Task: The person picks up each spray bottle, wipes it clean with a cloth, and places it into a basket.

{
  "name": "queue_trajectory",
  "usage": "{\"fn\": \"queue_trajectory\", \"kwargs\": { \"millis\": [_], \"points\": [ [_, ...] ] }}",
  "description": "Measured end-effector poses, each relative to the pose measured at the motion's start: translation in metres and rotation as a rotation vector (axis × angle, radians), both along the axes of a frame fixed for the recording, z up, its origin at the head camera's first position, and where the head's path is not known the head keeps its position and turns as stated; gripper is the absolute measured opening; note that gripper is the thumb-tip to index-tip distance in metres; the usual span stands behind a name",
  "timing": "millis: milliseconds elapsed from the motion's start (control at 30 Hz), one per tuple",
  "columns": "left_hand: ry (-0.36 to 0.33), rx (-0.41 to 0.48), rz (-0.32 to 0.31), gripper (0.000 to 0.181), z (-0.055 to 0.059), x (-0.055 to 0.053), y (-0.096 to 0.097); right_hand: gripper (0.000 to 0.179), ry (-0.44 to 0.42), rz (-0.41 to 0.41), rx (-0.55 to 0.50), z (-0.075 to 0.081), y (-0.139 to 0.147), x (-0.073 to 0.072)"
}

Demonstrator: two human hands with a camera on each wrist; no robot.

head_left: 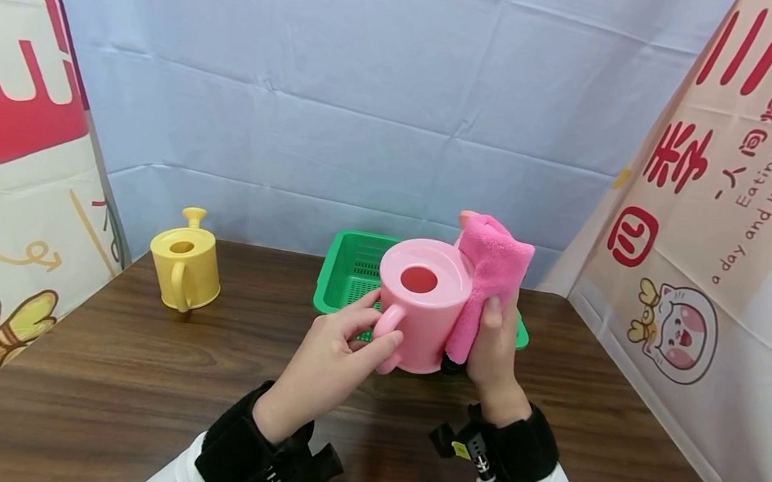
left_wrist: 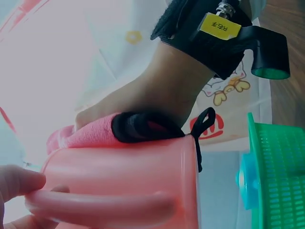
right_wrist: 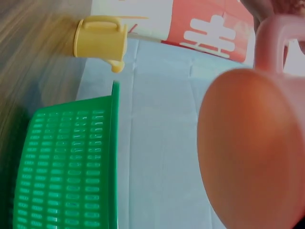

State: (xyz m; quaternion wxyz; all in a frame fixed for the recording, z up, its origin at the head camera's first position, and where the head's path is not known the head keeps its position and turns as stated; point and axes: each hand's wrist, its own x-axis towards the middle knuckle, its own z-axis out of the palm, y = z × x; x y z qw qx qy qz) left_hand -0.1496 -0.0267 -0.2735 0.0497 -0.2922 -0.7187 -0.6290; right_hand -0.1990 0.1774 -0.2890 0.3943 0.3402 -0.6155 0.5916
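A pink toy watering can (head_left: 415,321) is held up in front of the green basket, its round top opening facing me. My left hand (head_left: 332,354) grips its handle (left_wrist: 105,207), thumb and fingers around it. With my right hand (head_left: 494,346) I hold a folded pink cloth (head_left: 494,274) against the can's right side. A black edge and loop (left_wrist: 205,124) of the cloth show in the left wrist view. From the right wrist, the can's smooth base (right_wrist: 248,148) is seen close up; the right hand itself is out of that view.
The green basket (head_left: 339,275) stands on the brown wooden table (head_left: 258,350) behind the can. Something blue (left_wrist: 248,181) shows at its rim in the left wrist view. A yellow watering can (head_left: 187,268) stands at the left. Light blue cloth (head_left: 366,111) hangs behind the table.
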Motion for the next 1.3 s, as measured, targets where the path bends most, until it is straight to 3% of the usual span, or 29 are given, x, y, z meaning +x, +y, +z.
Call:
{"fn": "queue_trajectory", "kwargs": {
  "millis": [167,300,400,500,633,833,1067,1233,1300],
  "points": [
    [0.017,0.028,0.039,0.018,0.0,0.001,-0.001,0.063,0.106,-0.116,0.077,0.002,-0.013,0.004],
    [0.014,0.035,0.066,0.017,0.0,-0.001,-0.002,0.073,0.238,-0.331,0.195,0.004,-0.026,0.01],
    [0.037,0.041,0.071,0.016,0.0,-0.003,-0.003,0.07,0.363,-0.516,0.314,0.001,-0.036,0.015],
    [0.055,0.058,0.048,0.016,-0.001,-0.005,-0.003,0.064,0.458,-0.596,0.399,-0.003,-0.041,0.018],
    [0.041,0.062,0.007,0.015,-0.001,-0.006,-0.001,0.061,0.498,-0.592,0.395,-0.002,-0.038,0.017],
    [0.009,0.041,0.008,0.015,0.0,-0.003,0.001,0.062,0.457,-0.572,0.277,0.004,-0.031,0.016],
    [-0.028,0.028,-0.007,0.015,0.001,0.001,0.0,0.07,0.277,-0.344,0.078,0.005,-0.017,0.012],
    [-0.017,0.027,0.012,0.019,0.002,0.002,0.0,0.051,0.128,-0.155,0.017,0.003,-0.006,0.006],
    [-0.011,0.032,0.021,0.021,0.002,0.003,0.0,0.045,0.071,-0.119,0.013,0.002,-0.004,0.006]
  ]
}}
